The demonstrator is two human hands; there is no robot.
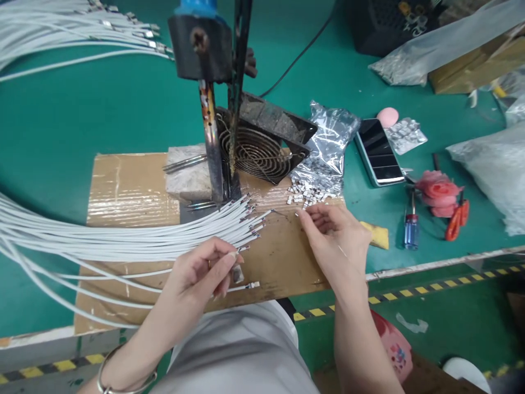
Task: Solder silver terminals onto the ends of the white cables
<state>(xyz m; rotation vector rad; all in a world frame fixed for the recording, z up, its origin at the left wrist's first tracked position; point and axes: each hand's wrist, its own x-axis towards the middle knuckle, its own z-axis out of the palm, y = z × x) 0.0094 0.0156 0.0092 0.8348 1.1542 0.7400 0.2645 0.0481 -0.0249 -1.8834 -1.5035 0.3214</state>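
My left hand (207, 268) is closed in a pinch, thumb against forefinger, on the end of a white cable; its fingers hide most of that end. Just beyond its fingertips lies a bundle of white cables (164, 238) with stripped, dark-tipped ends. Below it, one cable ends in a small metal plug (253, 285). My right hand (338, 238) pinches a tiny metal connector (297, 214) between thumb and forefinger. A pile of small white-and-silver connectors (307, 193) lies just past its fingers. Both hands are above a cardboard sheet (283, 268).
A soldering iron (211, 137) stands upright in front, beside a fan with a wire guard (258, 153). Behind lies another cable bundle (82, 27). To the right are a phone (379, 153), a screwdriver (410, 227), red-handled cutters (454, 221) and a yellow sponge (375, 235).
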